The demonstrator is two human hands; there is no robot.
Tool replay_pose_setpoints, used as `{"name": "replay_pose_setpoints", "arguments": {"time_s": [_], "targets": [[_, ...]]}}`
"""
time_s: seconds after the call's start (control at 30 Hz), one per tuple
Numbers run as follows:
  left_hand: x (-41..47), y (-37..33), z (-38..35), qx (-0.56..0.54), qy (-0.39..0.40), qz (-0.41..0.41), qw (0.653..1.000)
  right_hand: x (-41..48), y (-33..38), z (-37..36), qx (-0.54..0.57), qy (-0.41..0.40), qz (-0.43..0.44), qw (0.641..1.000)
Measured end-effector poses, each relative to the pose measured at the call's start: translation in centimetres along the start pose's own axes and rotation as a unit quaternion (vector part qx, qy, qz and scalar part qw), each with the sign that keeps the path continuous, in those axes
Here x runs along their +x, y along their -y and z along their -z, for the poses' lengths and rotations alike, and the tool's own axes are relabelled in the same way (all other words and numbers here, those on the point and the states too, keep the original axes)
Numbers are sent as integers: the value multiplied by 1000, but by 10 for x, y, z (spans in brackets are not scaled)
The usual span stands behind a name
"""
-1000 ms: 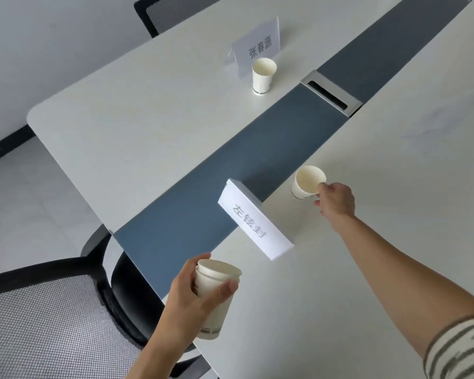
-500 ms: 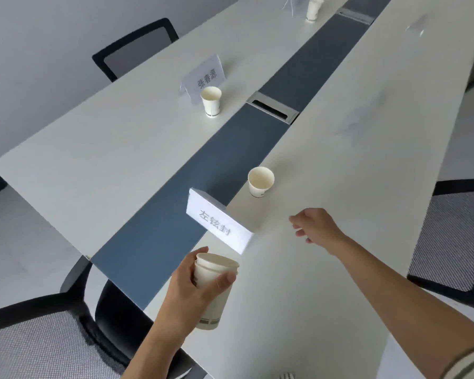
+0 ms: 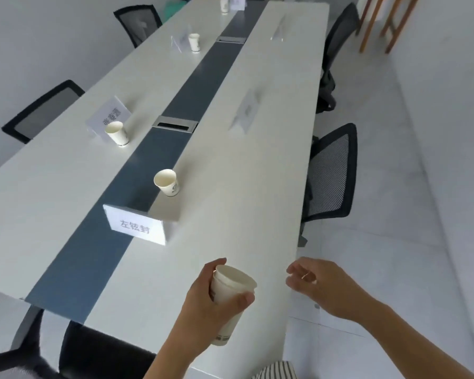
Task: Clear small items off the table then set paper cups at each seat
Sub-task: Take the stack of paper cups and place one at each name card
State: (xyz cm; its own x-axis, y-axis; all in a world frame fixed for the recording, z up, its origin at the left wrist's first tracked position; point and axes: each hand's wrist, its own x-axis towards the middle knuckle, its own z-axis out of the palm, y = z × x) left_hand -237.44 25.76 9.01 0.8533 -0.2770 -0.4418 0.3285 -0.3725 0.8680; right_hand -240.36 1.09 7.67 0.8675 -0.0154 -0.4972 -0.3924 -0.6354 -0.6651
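Observation:
My left hand [image 3: 203, 305] grips a stack of white paper cups [image 3: 229, 299] above the near end of the long white table [image 3: 230, 214]. My right hand [image 3: 316, 283] hovers empty beside the stack near the table's right edge, fingers loosely apart. A single paper cup [image 3: 167, 182] stands behind the nearest name card [image 3: 134, 225]. Another cup [image 3: 117, 133] stands by a name card [image 3: 108, 116] on the left side. Two further cups [image 3: 194, 42] [image 3: 224, 6] stand farther down the left side.
A dark blue strip [image 3: 137, 170] with a metal cable hatch [image 3: 175, 125] runs down the table's middle. Name cards [image 3: 245, 110] [image 3: 278, 31] stand on the right side. Black mesh chairs [image 3: 331, 173] [image 3: 43, 110] line both sides. A wooden stool [image 3: 386, 23] stands at far right.
My right hand let go of the single cup, left it standing behind the nearest name card, and drew back toward me. The view swung up along the table.

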Motion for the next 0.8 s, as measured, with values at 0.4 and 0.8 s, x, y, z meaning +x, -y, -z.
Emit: {"name": "replay_pose_setpoints", "arguments": {"time_s": [0.4, 0.8], "targets": [[2, -40, -180, 134, 184, -42, 973, -174, -176, 70, 130, -156, -151, 968], [167, -146, -289, 142, 236, -103, 956, -80, -219, 208, 179, -223, -169, 943]]}}
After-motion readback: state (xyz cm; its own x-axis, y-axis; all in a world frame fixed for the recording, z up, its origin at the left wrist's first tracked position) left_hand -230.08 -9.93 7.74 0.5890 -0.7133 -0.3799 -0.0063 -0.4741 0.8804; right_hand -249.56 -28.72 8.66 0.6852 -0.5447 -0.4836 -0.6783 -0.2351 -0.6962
